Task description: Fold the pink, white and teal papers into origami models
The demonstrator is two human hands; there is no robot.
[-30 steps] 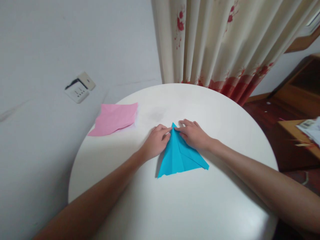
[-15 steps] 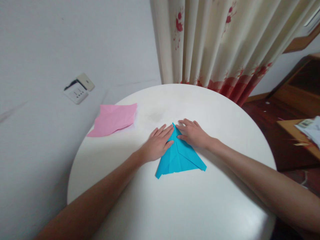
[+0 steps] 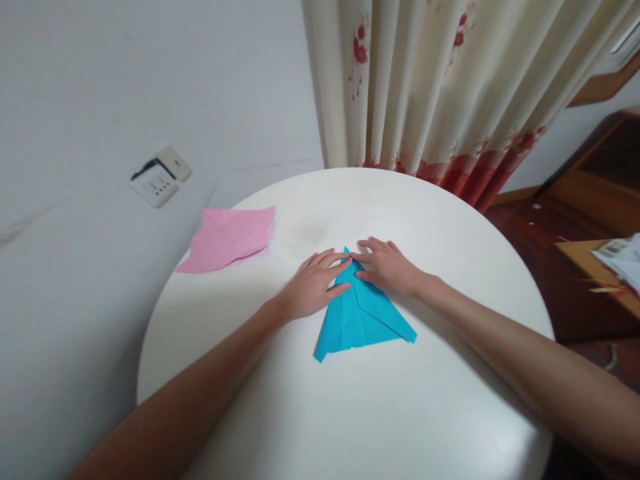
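Both hands, the left hand (image 3: 311,288) and right hand (image 3: 386,269), are lying flat and open, gripping nothing, pressing the blue folded paper (image 3: 361,313) between them, likely creasing its tip.

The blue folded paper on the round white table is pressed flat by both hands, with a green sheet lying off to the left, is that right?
Not quite: the head view shows the sheet off to the left is pink, not green. The blue folded paper is indeed on the round white table, pressed flat by the left hand and right hand.

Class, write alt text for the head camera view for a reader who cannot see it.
Left hand and right hand press flat on a blue folded paper triangle on a round white table. A pink paper sheet lies far left.
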